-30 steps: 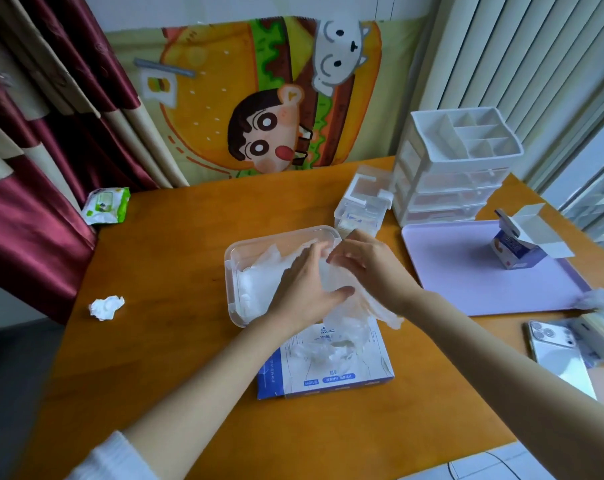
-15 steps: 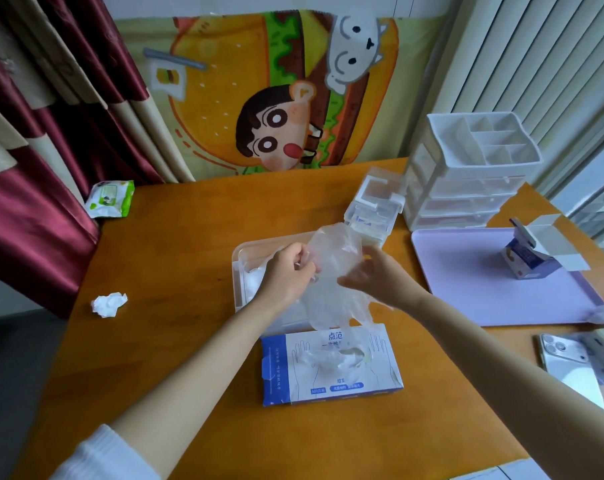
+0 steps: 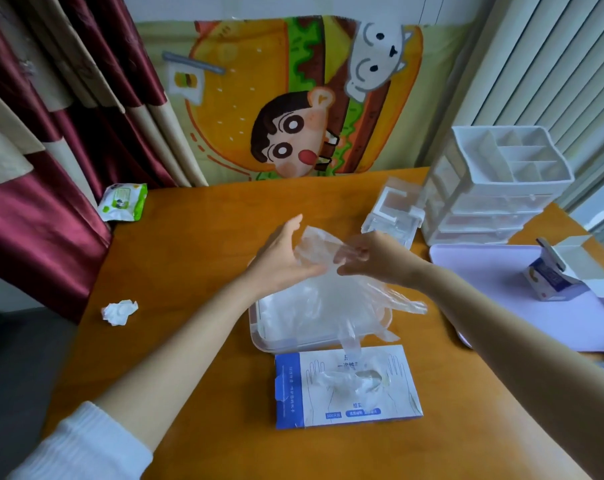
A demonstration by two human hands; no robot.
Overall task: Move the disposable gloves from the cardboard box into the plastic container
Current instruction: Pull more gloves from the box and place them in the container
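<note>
Well, nearest to me the cardboard box (image 3: 349, 386) lies flat on the table (image 3: 196, 271), with a crumpled glove (image 3: 349, 377) poking out of its slot. The trouble I'd expect starts just above it. The loose glove (image 3: 363, 299) between the person's hands is thin, limp film, and one of its finger ends dangles over the near rim of the plastic container (image 3: 259, 327), close to the box. If it is dropped as it hangs, that tail could end up draped over the rim or on the table instead of inside. It could also cling to a palm and lift out again when the hands pull away.

The right hand (image 3: 373, 258) pinches the upper part of this glove with curled fingers, which show through the film. The left hand (image 3: 283, 258) has its fingers straight and spread against the glove's edge; whether its thumb clamps anything I cannot tell.

As for what holds what, the box keeps at least that one glove. The clear container just behind it has a pale layer of gloves (image 3: 304, 313) on its floor. Farther back, a small clear box (image 3: 392, 213) stands beside a white drawer unit (image 3: 494, 188), whose top compartments look bare. On the purple tray (image 3: 501, 296) to the right, a small carton (image 3: 553, 275) stands with its flap up, contents hidden.
</note>
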